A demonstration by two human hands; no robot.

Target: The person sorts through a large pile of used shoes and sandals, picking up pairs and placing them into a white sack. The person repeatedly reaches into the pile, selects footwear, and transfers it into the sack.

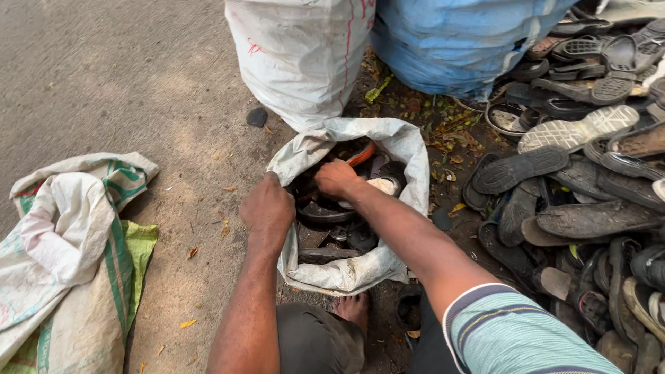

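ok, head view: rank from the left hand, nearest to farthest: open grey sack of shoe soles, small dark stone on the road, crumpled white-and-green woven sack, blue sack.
1. Open grey sack of shoe soles: the left hand grips its near rim.
2. Small dark stone: just above, on the road.
3. Crumpled white-and-green woven sack: far left.
4. Blue sack: top right.

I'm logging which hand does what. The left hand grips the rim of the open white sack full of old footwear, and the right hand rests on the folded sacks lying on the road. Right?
Not quite. In the head view the right hand reaches into the open white sack, among the old footwear. The left hand does grip the rim; the folded sacks lie untouched.
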